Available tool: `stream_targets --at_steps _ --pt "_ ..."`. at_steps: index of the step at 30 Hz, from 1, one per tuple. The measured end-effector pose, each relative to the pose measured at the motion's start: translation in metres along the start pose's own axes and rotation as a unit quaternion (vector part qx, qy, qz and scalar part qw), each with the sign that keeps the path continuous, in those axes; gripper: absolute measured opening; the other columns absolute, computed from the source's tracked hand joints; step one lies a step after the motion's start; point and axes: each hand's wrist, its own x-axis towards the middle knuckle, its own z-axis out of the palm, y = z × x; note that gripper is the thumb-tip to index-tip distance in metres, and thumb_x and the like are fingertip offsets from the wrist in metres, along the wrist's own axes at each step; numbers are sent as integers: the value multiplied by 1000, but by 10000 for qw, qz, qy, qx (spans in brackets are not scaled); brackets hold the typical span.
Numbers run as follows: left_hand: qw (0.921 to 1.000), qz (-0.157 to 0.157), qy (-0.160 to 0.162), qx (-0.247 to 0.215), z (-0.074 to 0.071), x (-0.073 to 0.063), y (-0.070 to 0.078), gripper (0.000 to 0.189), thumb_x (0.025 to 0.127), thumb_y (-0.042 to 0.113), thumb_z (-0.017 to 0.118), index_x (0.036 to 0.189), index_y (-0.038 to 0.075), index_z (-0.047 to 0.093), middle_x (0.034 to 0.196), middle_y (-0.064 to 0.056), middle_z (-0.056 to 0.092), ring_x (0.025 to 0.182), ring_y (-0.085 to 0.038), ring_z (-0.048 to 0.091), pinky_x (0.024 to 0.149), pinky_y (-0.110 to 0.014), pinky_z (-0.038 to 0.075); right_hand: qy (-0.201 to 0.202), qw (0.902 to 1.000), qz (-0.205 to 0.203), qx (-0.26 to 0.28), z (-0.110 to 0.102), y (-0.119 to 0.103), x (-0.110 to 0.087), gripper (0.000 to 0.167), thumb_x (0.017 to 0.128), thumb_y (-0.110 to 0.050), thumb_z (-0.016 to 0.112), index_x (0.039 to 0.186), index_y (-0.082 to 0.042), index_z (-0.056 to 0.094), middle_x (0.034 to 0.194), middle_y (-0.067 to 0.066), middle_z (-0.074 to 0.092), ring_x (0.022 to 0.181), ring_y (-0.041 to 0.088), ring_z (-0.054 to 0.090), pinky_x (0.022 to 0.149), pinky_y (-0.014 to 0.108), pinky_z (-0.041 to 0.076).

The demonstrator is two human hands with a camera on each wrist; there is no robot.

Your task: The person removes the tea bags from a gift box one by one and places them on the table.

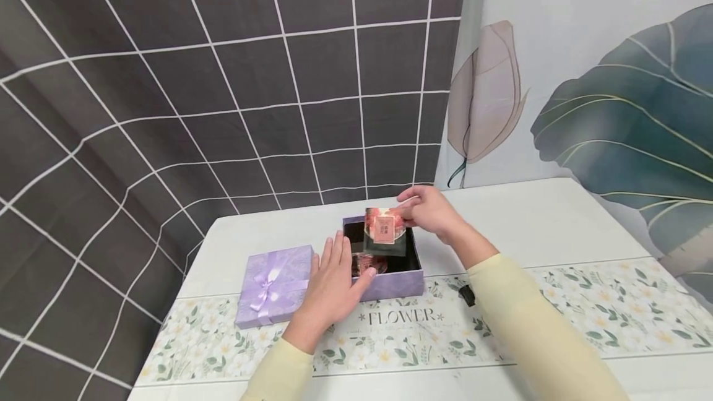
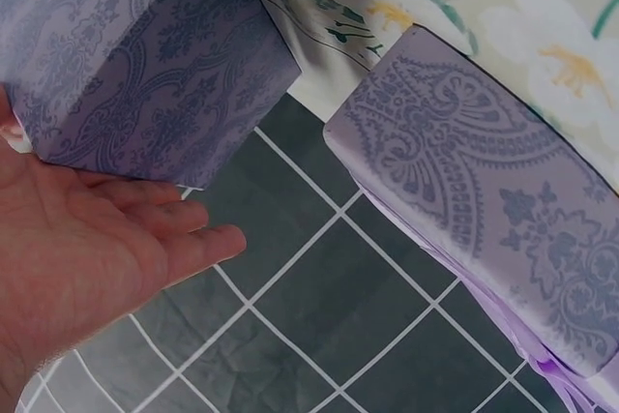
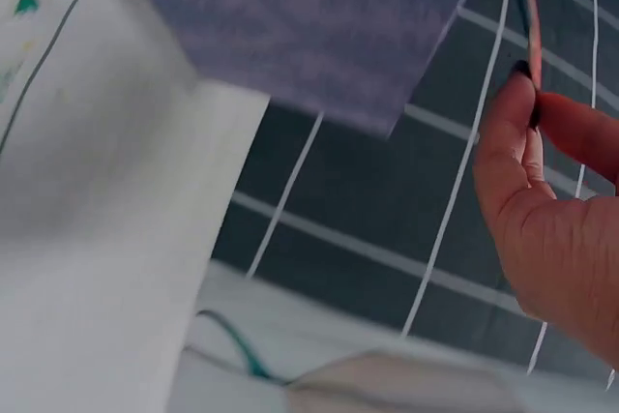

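Pkt (image 1: 384,231) over box (image 1: 397,285) looks light, bendy, prob slick, so best held by its edge, where R hand (image 1: 429,210) grip pinches it; L hand (image 1: 333,286) has straight fingers at box side.

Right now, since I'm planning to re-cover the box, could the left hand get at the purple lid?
Probably yes: the purple lid lies beside the left hand, which grips nothing, and nothing visible blocks the way.
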Motion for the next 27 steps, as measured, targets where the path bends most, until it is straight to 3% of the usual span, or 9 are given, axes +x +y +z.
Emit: stream_targets --at_steps 5,10,17,27 --pt "10000 19 66 3 0 -2 -1 86 101 59 42 158 -1 18 166 -12 2 150 -30 -1 116 -57 3 322 9970 199 678 -33 12 -2 42 95 5 57 132 16 43 110 24 63 78 10 64 75 24 56" --pt "9999 98 105 -18 1 -2 -1 87 101 61 40 158 -2 19 166 -12 3 150 -30 0 116 -58 3 612 9956 325 628 -64 27 -7 48 97 1 56 138 16 37 123 29 58 83 8 64 78 23 55" --pt "9998 128 130 -38 2 0 -1 85 101 59 42 158 -1 20 166 -11 3 150 -31 0 116 -58 4 841 9939 707 29 -85 52 -6 48 99 -4 55 139 15 38 123 27 56 84 8 62 76 22 55" --pt "9999 67 69 -32 0 0 -1 86 101 60 41 158 -1 19 166 -11 2 150 -31 0 116 -58 3 535 9857 1056 -1197 -82 95 11 40 96 -4 56 131 14 47 113 26 61 83 20 62 70 30 52"
